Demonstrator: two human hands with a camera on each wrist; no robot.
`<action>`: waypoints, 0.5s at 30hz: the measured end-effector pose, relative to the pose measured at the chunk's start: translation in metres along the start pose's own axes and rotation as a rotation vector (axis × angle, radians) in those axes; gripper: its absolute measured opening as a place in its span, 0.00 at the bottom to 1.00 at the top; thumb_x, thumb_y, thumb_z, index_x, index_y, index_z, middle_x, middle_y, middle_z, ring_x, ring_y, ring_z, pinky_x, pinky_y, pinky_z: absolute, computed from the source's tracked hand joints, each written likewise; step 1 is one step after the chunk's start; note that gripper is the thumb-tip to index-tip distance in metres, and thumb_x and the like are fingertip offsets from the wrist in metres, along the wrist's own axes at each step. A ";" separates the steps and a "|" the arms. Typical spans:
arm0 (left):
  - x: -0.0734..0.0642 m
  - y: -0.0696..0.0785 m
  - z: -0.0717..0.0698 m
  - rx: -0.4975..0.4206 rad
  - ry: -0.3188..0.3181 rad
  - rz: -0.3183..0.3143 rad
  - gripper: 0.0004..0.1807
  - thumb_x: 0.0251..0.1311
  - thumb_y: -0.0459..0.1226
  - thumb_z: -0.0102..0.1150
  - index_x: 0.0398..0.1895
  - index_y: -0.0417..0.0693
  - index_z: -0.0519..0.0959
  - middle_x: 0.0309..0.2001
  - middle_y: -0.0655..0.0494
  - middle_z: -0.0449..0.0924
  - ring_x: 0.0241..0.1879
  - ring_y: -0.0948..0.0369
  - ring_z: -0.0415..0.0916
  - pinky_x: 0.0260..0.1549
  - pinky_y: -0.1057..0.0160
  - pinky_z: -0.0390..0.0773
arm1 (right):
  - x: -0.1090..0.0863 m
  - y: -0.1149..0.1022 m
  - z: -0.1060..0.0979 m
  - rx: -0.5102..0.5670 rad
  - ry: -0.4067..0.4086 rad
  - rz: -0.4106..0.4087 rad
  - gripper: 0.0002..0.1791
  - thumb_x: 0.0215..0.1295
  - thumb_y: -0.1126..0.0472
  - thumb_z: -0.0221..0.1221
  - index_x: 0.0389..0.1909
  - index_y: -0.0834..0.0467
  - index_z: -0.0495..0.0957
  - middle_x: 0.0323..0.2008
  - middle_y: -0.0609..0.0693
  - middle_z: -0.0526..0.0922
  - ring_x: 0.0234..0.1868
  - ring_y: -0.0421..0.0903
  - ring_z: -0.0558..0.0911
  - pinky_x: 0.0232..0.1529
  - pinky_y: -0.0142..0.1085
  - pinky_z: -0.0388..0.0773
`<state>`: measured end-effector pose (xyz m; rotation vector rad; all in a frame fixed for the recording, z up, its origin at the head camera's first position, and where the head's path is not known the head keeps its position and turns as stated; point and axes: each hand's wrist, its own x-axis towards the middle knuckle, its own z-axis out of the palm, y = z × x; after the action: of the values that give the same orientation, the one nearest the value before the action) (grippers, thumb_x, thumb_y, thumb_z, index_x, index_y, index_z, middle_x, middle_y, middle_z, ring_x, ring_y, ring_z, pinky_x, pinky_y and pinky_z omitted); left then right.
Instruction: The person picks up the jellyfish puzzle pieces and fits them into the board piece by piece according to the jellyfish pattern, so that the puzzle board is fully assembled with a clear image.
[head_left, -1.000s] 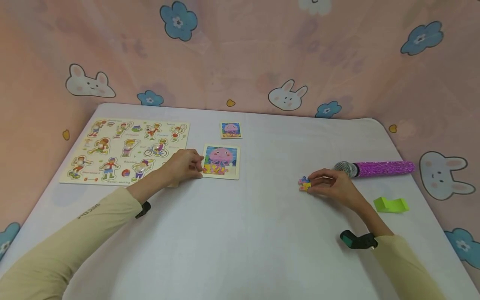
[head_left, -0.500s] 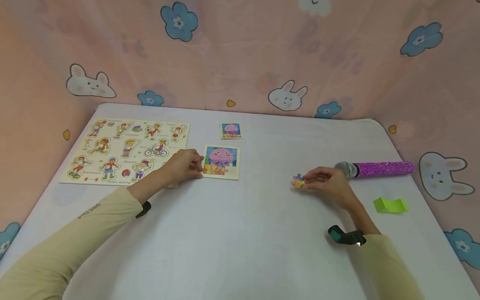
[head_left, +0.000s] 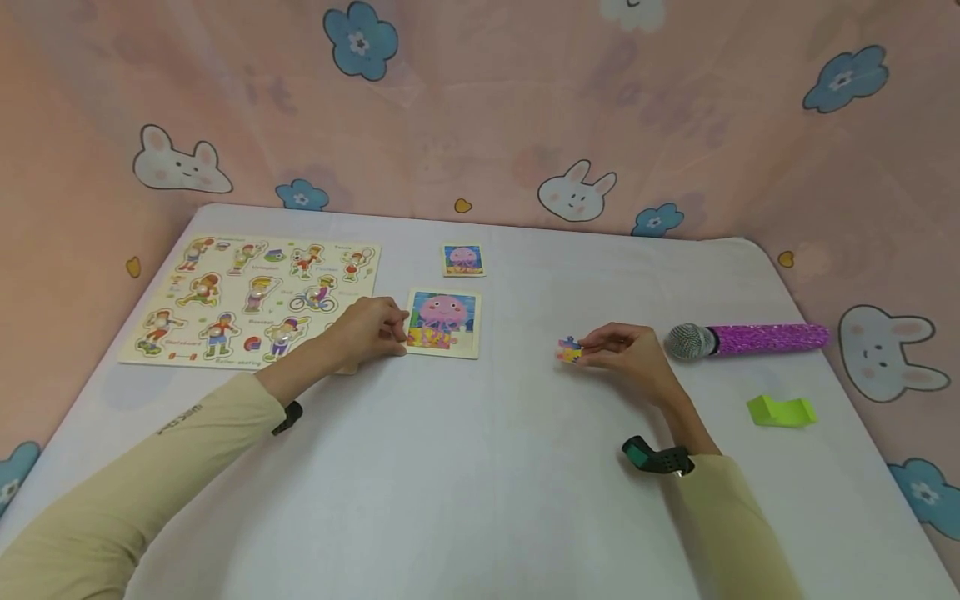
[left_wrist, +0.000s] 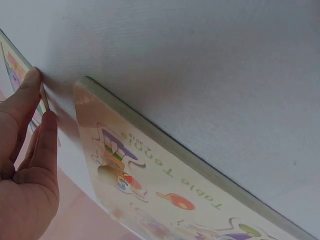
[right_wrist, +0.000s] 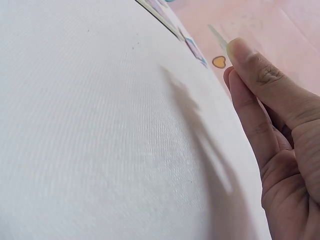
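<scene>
In the head view my right hand (head_left: 630,360) pinches a small colourful jigsaw puzzle piece (head_left: 569,349) between thumb and fingertips, held above the table. The right wrist view shows this piece (right_wrist: 218,36) edge-on as a thin sliver. To its left lies a square jigsaw puzzle tray (head_left: 442,323) with a pink jellyfish picture; its lower right corner is a bare, pale gap. My left hand (head_left: 367,332) holds the tray's left edge between thumb and fingers, and the left wrist view shows the fingertips at that edge. A small jellyfish picture card (head_left: 463,260) lies behind the tray.
A large peg puzzle board (head_left: 232,321) with sports figures lies at the left, partly under my left forearm. A microphone with a glittery purple handle (head_left: 768,337) and a green curved block (head_left: 782,412) lie at the right. A patterned pink cloth (head_left: 465,108) hangs behind the white table.
My right hand has moved left with the jigsaw piece, away from the microphone and nearer the tray. My left hand and the tray have stayed in place.
</scene>
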<state>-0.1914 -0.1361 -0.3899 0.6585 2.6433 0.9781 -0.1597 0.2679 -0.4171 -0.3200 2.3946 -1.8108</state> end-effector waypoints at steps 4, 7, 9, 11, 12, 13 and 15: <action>0.000 0.000 0.000 0.002 0.004 0.002 0.06 0.50 0.28 0.70 0.23 0.42 0.80 0.46 0.45 0.80 0.58 0.48 0.73 0.44 0.57 0.76 | 0.006 -0.001 0.008 0.004 -0.006 -0.006 0.15 0.49 0.71 0.70 0.38 0.69 0.80 0.36 0.48 0.85 0.38 0.41 0.85 0.43 0.30 0.79; 0.000 0.000 0.000 0.004 0.006 0.003 0.06 0.49 0.28 0.70 0.23 0.42 0.80 0.46 0.44 0.79 0.57 0.48 0.73 0.43 0.58 0.76 | 0.010 -0.003 0.015 -0.016 -0.009 -0.003 0.16 0.50 0.69 0.71 0.39 0.69 0.79 0.37 0.48 0.85 0.37 0.41 0.85 0.44 0.29 0.79; 0.000 0.000 0.000 0.003 0.005 0.012 0.06 0.49 0.28 0.70 0.23 0.42 0.80 0.47 0.43 0.79 0.57 0.48 0.73 0.42 0.58 0.76 | 0.013 -0.004 0.019 -0.018 -0.013 0.004 0.17 0.50 0.69 0.71 0.40 0.70 0.78 0.37 0.49 0.85 0.37 0.42 0.85 0.44 0.30 0.79; 0.000 0.000 0.000 0.001 0.004 0.011 0.06 0.49 0.28 0.70 0.23 0.42 0.80 0.47 0.43 0.79 0.57 0.48 0.73 0.42 0.58 0.76 | 0.016 -0.005 0.023 -0.021 -0.018 0.003 0.18 0.50 0.69 0.71 0.40 0.70 0.78 0.38 0.51 0.85 0.37 0.42 0.84 0.45 0.29 0.79; 0.000 0.000 0.000 0.001 0.004 0.011 0.06 0.49 0.28 0.70 0.23 0.42 0.81 0.47 0.43 0.79 0.57 0.48 0.73 0.43 0.58 0.76 | 0.017 -0.006 0.025 -0.017 -0.021 0.000 0.18 0.50 0.69 0.70 0.41 0.71 0.78 0.38 0.51 0.85 0.37 0.42 0.84 0.45 0.29 0.78; 0.000 0.000 0.000 -0.001 0.003 0.014 0.06 0.49 0.28 0.70 0.23 0.41 0.81 0.47 0.43 0.79 0.57 0.47 0.73 0.42 0.58 0.76 | 0.019 -0.006 0.028 -0.012 -0.024 -0.001 0.18 0.50 0.69 0.70 0.41 0.71 0.78 0.38 0.52 0.84 0.37 0.42 0.84 0.45 0.29 0.78; -0.001 0.001 0.000 -0.002 0.004 0.012 0.06 0.49 0.28 0.70 0.23 0.41 0.81 0.47 0.43 0.79 0.57 0.48 0.74 0.42 0.58 0.76 | 0.021 -0.007 0.032 -0.010 -0.031 -0.012 0.18 0.51 0.70 0.70 0.42 0.71 0.78 0.39 0.53 0.84 0.38 0.42 0.84 0.46 0.29 0.78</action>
<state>-0.1909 -0.1360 -0.3890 0.6729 2.6440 0.9861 -0.1726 0.2312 -0.4183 -0.3608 2.3866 -1.7864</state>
